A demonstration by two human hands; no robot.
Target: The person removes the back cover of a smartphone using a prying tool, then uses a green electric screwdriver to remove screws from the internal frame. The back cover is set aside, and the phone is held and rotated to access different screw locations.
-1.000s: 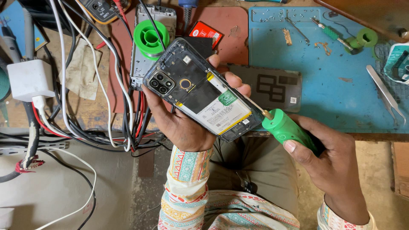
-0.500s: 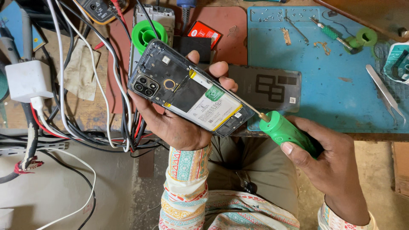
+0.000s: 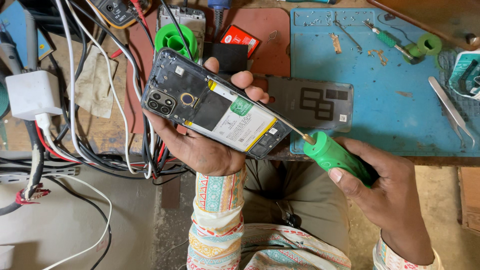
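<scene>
My left hand (image 3: 202, 147) grips an opened smartphone (image 3: 215, 107) from below, its back cover off, with the battery, camera cluster and black frame showing. The phone lies slanted, camera end at the upper left. My right hand (image 3: 387, 187) is closed around a green-handled screwdriver (image 3: 336, 156). Its thin metal shaft reaches the phone's lower right end. The removed dark back cover (image 3: 315, 105) lies flat on the bench just behind the phone.
A blue work mat (image 3: 400, 115) carries tweezers (image 3: 452, 110), a second green screwdriver (image 3: 395, 42) and loose screws. A green tape roll (image 3: 173, 39), a multimeter (image 3: 117, 10), a white charger (image 3: 32, 92) and tangled cables (image 3: 75, 125) crowd the left bench.
My left hand has shifted the phone leftward and tilted it flatter. The screwdriver has stayed against the phone's lower end.
</scene>
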